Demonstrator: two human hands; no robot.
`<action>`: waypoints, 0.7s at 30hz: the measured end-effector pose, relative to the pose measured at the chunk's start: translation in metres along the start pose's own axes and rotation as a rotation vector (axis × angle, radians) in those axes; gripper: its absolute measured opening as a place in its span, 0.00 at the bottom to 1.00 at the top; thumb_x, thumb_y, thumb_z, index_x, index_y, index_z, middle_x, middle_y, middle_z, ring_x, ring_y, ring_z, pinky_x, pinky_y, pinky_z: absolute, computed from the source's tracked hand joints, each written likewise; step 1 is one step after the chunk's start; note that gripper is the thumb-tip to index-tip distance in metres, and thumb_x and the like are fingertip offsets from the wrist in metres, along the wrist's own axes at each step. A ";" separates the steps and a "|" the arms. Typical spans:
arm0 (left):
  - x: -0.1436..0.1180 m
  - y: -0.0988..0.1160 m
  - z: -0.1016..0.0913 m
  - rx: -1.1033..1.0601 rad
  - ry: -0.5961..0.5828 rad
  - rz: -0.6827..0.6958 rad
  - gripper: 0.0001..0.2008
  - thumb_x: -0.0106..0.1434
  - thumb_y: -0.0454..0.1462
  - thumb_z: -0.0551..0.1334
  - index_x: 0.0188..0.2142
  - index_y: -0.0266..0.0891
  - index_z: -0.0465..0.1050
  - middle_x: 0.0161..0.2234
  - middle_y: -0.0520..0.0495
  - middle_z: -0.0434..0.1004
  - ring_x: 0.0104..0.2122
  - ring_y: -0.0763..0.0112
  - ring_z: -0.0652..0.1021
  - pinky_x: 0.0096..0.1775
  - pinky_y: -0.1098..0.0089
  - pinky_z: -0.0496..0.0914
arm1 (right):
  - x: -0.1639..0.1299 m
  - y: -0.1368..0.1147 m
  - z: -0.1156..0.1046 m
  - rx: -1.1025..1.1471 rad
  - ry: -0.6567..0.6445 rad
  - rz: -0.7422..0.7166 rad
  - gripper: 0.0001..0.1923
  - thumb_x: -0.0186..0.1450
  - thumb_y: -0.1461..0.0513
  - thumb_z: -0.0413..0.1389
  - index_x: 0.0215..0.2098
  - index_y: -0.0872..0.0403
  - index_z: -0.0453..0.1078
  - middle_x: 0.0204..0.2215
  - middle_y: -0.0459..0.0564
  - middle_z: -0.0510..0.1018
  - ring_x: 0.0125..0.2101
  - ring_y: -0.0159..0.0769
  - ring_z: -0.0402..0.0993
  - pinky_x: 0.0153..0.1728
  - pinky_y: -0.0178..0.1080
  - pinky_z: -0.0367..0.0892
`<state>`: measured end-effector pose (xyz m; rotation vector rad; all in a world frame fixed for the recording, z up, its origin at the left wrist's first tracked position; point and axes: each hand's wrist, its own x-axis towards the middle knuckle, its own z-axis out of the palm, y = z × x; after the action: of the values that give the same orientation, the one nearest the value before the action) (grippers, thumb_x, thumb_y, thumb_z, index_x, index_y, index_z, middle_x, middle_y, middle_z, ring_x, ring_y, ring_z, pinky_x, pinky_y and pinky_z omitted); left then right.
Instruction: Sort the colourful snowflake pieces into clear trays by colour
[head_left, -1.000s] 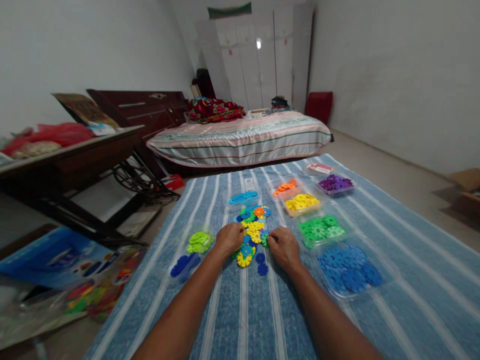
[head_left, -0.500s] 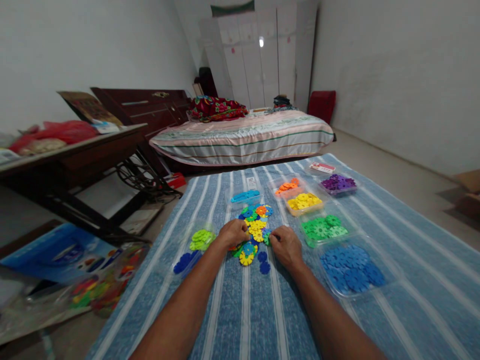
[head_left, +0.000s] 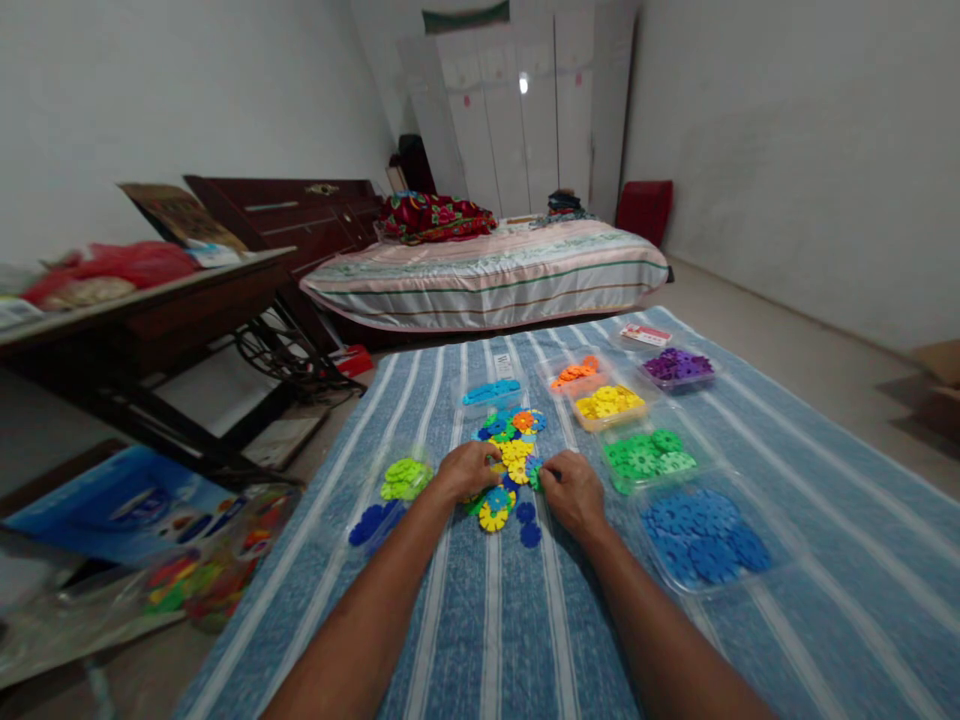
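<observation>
1. The left hand [head_left: 466, 470] is resting curled on the near left edge of the mixed pile [head_left: 508, 462] of flat, notched plastic discs; whether it is pinching one cannot be told.
2. The right hand [head_left: 574, 492] is lying curled at the pile's right edge, fingertips touching a disc.
3. The pile is sitting between both hands on the striped blue cloth [head_left: 787, 420].
4. Clear trays are flanking it, the blue tray [head_left: 705, 535] just beside the right hand.
</observation>
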<state>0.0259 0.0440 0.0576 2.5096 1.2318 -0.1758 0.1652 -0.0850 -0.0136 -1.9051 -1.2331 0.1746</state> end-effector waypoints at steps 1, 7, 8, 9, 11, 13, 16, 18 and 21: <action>-0.001 0.001 0.000 0.003 0.000 0.008 0.20 0.50 0.35 0.65 0.45 0.42 0.78 0.31 0.52 0.78 0.31 0.69 0.75 0.30 0.73 0.61 | 0.000 0.000 0.000 -0.002 0.000 0.000 0.08 0.63 0.65 0.56 0.28 0.53 0.76 0.31 0.48 0.76 0.37 0.35 0.69 0.39 0.34 0.58; -0.004 0.002 0.002 0.010 0.010 0.030 0.17 0.50 0.34 0.66 0.42 0.42 0.78 0.34 0.51 0.78 0.34 0.68 0.76 0.32 0.73 0.61 | -0.001 0.001 0.001 0.007 0.007 -0.008 0.08 0.63 0.65 0.55 0.29 0.53 0.76 0.31 0.47 0.76 0.38 0.35 0.69 0.39 0.34 0.57; -0.004 0.002 0.002 0.007 0.010 0.032 0.17 0.49 0.34 0.66 0.41 0.42 0.78 0.34 0.51 0.78 0.34 0.69 0.75 0.32 0.73 0.61 | -0.001 0.001 0.001 0.008 0.009 -0.009 0.08 0.63 0.65 0.55 0.28 0.53 0.76 0.31 0.47 0.76 0.38 0.35 0.69 0.39 0.34 0.57; -0.004 0.001 0.002 0.004 0.009 0.034 0.17 0.48 0.33 0.66 0.40 0.42 0.78 0.34 0.51 0.78 0.34 0.69 0.75 0.32 0.73 0.61 | -0.001 0.001 0.001 0.009 0.010 -0.010 0.08 0.63 0.65 0.55 0.28 0.53 0.76 0.31 0.47 0.76 0.38 0.35 0.69 0.39 0.34 0.57; -0.004 0.001 0.002 -0.002 0.010 0.038 0.15 0.46 0.33 0.67 0.37 0.41 0.77 0.32 0.52 0.77 0.32 0.70 0.75 0.31 0.74 0.61 | -0.001 0.001 0.001 0.009 0.010 -0.010 0.08 0.63 0.65 0.55 0.28 0.53 0.76 0.31 0.47 0.76 0.37 0.35 0.69 0.39 0.34 0.57; -0.004 0.002 0.002 -0.005 0.010 0.037 0.13 0.45 0.33 0.67 0.33 0.40 0.76 0.29 0.54 0.75 0.31 0.71 0.73 0.29 0.74 0.59 | -0.001 0.001 0.001 0.007 0.008 -0.009 0.08 0.63 0.65 0.55 0.28 0.53 0.75 0.31 0.47 0.76 0.37 0.35 0.69 0.39 0.34 0.57; -0.005 0.004 0.002 -0.007 0.012 0.020 0.10 0.43 0.34 0.67 0.29 0.40 0.73 0.25 0.56 0.71 0.27 0.72 0.71 0.27 0.73 0.56 | -0.001 0.001 0.001 -0.008 0.007 -0.004 0.08 0.63 0.65 0.55 0.28 0.53 0.75 0.30 0.47 0.76 0.37 0.35 0.68 0.39 0.34 0.57; -0.006 0.005 0.003 -0.008 0.018 0.004 0.09 0.43 0.34 0.67 0.26 0.39 0.71 0.22 0.56 0.68 0.25 0.73 0.69 0.26 0.73 0.54 | -0.001 0.001 0.000 -0.012 0.007 -0.003 0.08 0.63 0.65 0.55 0.28 0.54 0.75 0.30 0.47 0.76 0.37 0.35 0.68 0.39 0.34 0.57; -0.009 0.007 0.003 -0.018 0.031 -0.014 0.08 0.43 0.33 0.67 0.23 0.39 0.69 0.20 0.57 0.64 0.23 0.74 0.66 0.25 0.72 0.52 | -0.001 0.000 -0.001 -0.004 0.001 -0.006 0.08 0.63 0.65 0.55 0.28 0.54 0.75 0.31 0.47 0.76 0.37 0.35 0.68 0.38 0.34 0.57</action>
<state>0.0259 0.0326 0.0592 2.4982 1.2578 -0.1293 0.1645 -0.0863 -0.0135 -1.9044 -1.2397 0.1684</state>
